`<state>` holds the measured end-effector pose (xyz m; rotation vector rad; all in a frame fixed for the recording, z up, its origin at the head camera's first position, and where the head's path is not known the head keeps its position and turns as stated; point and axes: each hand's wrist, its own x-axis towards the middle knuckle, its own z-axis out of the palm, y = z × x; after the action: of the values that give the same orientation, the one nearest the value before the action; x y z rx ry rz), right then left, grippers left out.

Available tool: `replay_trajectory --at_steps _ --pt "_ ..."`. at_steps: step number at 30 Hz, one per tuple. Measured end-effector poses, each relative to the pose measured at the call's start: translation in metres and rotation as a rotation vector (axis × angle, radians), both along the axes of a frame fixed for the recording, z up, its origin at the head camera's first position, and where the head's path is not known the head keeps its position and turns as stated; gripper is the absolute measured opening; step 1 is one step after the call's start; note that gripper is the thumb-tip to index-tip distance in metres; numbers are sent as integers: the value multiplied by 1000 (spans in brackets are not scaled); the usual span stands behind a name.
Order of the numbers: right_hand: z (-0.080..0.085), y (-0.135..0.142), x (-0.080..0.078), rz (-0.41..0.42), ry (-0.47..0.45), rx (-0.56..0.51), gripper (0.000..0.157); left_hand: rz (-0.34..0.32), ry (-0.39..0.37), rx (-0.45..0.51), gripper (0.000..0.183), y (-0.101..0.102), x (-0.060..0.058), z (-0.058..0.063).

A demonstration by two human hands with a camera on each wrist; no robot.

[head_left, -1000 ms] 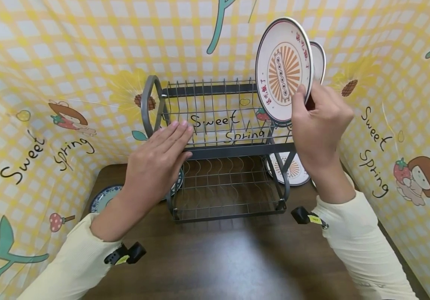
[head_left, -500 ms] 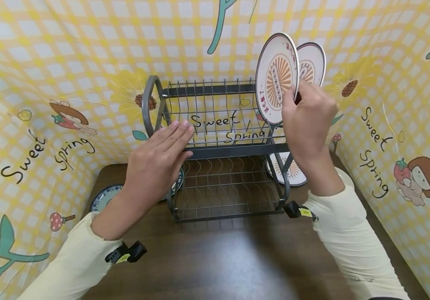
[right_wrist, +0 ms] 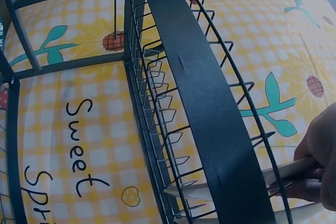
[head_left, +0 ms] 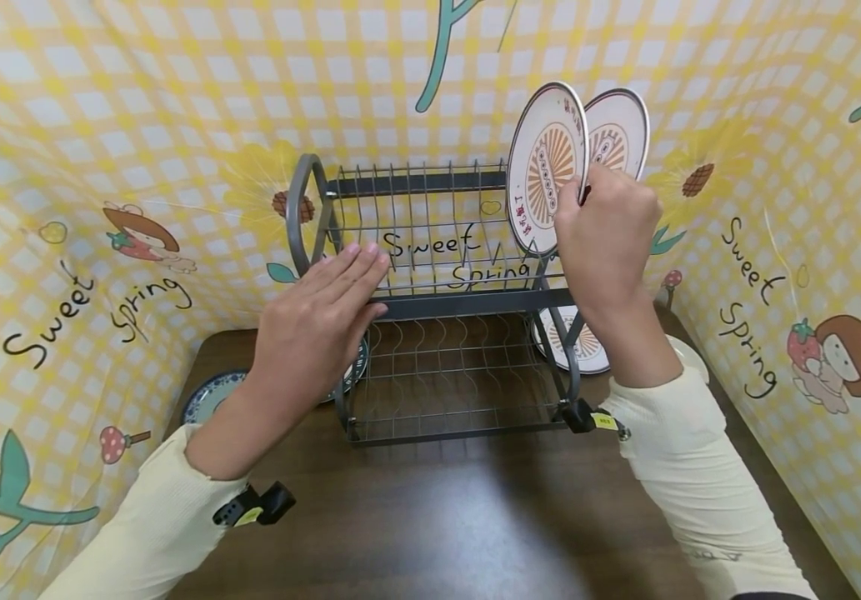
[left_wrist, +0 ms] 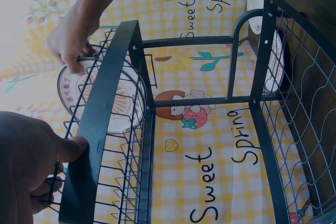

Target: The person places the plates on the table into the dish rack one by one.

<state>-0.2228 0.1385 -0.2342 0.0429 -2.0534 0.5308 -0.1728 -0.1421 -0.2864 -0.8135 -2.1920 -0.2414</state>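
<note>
A two-tier dark metal dish rack (head_left: 468,302) stands in front of me. My left hand (head_left: 317,321) holds the left part of its upper front rail; in the left wrist view the thumb (left_wrist: 71,149) lies on the flat bar and the other fingers reach over the wires. My right hand (head_left: 610,237) pinches the near edge of a white plate (head_left: 548,167) with an orange sunburst and red lettering. That plate stands on edge in the upper tier, its lower rim between the wires. Right behind it another matching plate (head_left: 618,125) stands upright, partly hidden by the hand.
On the brown table (head_left: 430,500), a sunburst plate (head_left: 576,342) lies behind the rack's right leg. A blue-rimmed dish (head_left: 212,393) is at the left, and a dark patterned dish (head_left: 358,367) shows beside the left leg. Yellow checked cloth (head_left: 175,100) surrounds the back and sides.
My right hand has moved left and lowered the plate into the upper tier. More of the plate behind now shows. The left hand has stayed on the rail.
</note>
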Motion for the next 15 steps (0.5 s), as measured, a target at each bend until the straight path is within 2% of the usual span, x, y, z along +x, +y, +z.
replay_trajectory --at_steps 6,10,15 --pt "6 -1 5 -53 -146 21 29 8 -10 -5 48 0 1 0" --pt "10 -2 8 -91 -263 18 29 9 -11 -5 48 -1 0 -1" --pt "12 -4 9 -135 -332 6 29 8 -8 -2 46 0 -1 -1"
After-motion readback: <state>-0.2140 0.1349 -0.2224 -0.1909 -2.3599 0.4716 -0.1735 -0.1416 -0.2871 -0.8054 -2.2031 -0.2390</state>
